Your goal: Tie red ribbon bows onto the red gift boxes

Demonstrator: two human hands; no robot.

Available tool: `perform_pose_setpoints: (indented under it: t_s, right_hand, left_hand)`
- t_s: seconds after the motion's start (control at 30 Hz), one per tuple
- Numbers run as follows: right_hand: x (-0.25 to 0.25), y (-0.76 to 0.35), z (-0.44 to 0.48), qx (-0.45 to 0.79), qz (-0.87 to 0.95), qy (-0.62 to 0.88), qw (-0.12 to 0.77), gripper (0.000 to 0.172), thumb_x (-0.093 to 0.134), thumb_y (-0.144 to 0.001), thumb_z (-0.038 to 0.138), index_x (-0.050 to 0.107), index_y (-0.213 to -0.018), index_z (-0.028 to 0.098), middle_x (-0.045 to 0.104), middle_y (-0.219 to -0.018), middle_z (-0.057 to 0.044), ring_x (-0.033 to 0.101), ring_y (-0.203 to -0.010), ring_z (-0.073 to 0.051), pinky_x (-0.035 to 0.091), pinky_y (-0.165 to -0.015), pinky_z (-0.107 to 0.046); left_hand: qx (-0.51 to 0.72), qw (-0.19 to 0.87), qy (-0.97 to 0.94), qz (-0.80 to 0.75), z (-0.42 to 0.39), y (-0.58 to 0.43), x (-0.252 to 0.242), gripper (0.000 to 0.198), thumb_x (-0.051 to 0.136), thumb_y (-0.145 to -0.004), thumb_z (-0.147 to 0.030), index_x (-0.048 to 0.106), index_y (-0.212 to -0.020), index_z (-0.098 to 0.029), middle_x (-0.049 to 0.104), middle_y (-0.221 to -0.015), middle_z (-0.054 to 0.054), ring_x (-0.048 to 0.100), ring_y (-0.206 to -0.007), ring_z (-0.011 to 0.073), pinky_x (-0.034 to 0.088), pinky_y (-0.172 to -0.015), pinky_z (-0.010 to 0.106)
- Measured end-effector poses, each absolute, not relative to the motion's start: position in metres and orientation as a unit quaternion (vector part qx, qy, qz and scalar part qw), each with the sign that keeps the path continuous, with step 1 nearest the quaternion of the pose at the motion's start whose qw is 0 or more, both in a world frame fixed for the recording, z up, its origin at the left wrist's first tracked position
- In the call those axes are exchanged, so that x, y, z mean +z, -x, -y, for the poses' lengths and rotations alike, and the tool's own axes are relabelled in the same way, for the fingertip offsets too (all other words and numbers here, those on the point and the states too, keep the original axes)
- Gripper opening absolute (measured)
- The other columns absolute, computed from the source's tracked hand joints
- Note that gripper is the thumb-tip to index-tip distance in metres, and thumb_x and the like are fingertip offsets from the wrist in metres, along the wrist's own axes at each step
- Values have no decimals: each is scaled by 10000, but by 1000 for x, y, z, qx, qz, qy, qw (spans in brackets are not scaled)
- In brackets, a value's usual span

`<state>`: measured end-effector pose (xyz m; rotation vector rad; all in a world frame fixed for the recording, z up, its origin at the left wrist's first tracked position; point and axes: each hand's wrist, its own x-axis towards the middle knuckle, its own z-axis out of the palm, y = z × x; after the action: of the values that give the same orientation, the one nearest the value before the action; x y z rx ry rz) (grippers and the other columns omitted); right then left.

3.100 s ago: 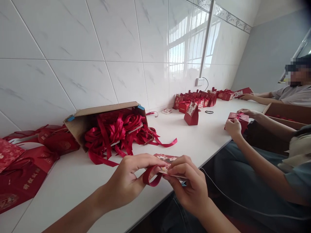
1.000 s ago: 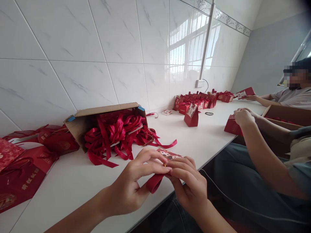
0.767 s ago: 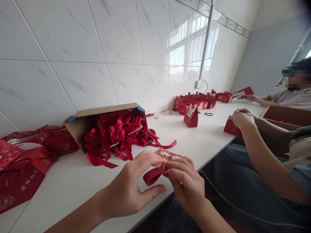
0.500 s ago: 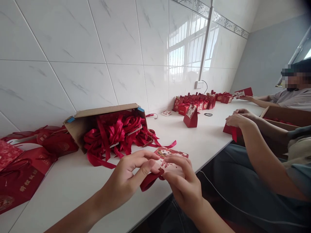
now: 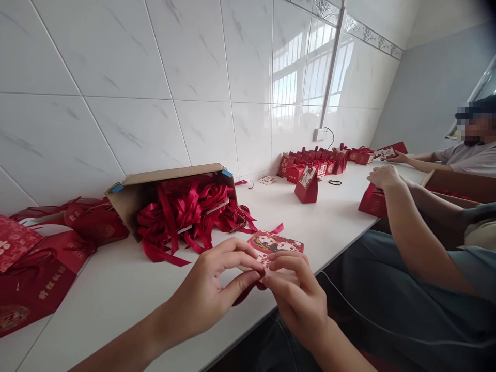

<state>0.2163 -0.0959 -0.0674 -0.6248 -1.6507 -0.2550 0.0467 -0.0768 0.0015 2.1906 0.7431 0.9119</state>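
Note:
My left hand (image 5: pixel 219 279) pinches a dark red ribbon (image 5: pixel 245 295) between thumb and fingertips at the near edge of a printed card (image 5: pixel 276 243). Fingertips of my right hand (image 5: pixel 300 292) close on the same ribbon and lie partly over the card. The card is red and pale, with cartoon figures on it, and its lower part is hidden by my fingers. Both hands meet just above the front of the table. Beyond them, a cardboard box (image 5: pixel 170 175) lies on its side with red ribbons (image 5: pixel 186 206) spilling out.
Red gift boxes (image 5: pixel 58 279) stand at the left. One upright red box (image 5: pixel 307 186) with a card is further back, before a row of red boxes (image 5: pixel 321 165). At the right, a co-worker's hands (image 5: pixel 385 178) handle a red box; another person sits beyond. The tiled wall bounds the table (image 5: pixel 127 310).
My fingertips have drawn together at the ribbon, and its loop shows less. The view has shifted slightly. The neighbouring co-worker's hands have raised the red box's top into view.

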Motion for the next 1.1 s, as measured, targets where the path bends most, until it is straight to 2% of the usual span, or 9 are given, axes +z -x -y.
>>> perform_pose_setpoints:
  t_s: [0.13,0.2,0.33,0.73,0.87,0.93,1.0,1.03,1.1]
  right_hand:
    - [-69,-216,96,-102,713,286,632,234,491,-823,3,611,-891,192,608,-964,-95,609,-914,-211,533,-702,-370]
    - [-71,-215,95,-94,710,289,635,247,514,-805,-10,595,-905,201,643,-995,-90,616,-917,-206,530,-728,-373]
    - [-74,-215,94,-68,706,283,645,270,556,-773,-28,575,-912,203,693,-933,-57,635,-867,-190,519,-783,-387]
    - [-73,-213,92,-47,706,318,631,211,505,-819,42,590,-900,217,700,-834,-49,654,-765,-173,534,-669,-318]
    - [-78,-212,90,34,670,345,656,178,524,-832,76,598,-911,217,710,-830,-37,679,-752,-164,553,-668,-282]
    - [-79,-213,87,94,635,376,668,128,546,-831,109,597,-889,211,710,-794,-26,687,-701,-154,554,-616,-244]
    - [-80,-217,80,142,613,399,667,87,557,-832,141,583,-884,205,698,-784,-19,686,-688,-146,550,-598,-226]
    - [-81,-221,76,157,609,406,663,119,569,-827,158,570,-936,206,692,-819,-21,685,-717,-148,553,-621,-231]
    - [-86,-232,69,162,613,424,647,356,628,-792,202,504,-1126,211,672,-964,-49,673,-825,-165,557,-709,-275]
  left_hand:
    - [363,322,-822,-297,76,-47,-6,136,552,-873,-229,687,-891,-231,566,-1086,63,601,-964,187,561,-692,255]
    - [367,308,-830,-286,77,-48,-8,143,541,-880,-217,682,-897,-226,565,-1128,70,559,-1068,208,542,-802,295]
    - [364,303,-846,-244,78,-48,-9,139,530,-884,-214,656,-942,-211,579,-1154,79,472,-1193,227,404,-1022,389]
    - [389,390,-787,-279,79,-54,-20,201,547,-864,-374,627,-912,-196,556,-1226,120,377,-1275,281,342,-1037,497]
    - [377,400,-793,-262,73,-51,-24,237,495,-895,-355,636,-1012,-205,559,-1230,121,402,-1260,283,369,-1029,492]
    - [368,389,-808,-246,65,-51,-33,327,498,-895,-334,559,-1197,-226,488,-1327,124,364,-1299,290,344,-1057,489]
    - [392,364,-809,-241,53,-53,-49,557,544,-873,-294,332,-1387,-256,368,-1430,130,318,-1338,290,296,-1094,485]
    - [424,350,-798,-246,46,-55,-60,681,568,-859,-277,201,-1432,-267,313,-1458,141,318,-1341,289,286,-1099,487]
    - [467,365,-756,-277,31,-59,-83,769,556,-871,-274,39,-1439,-300,264,-1474,152,411,-1283,267,381,-1038,468]
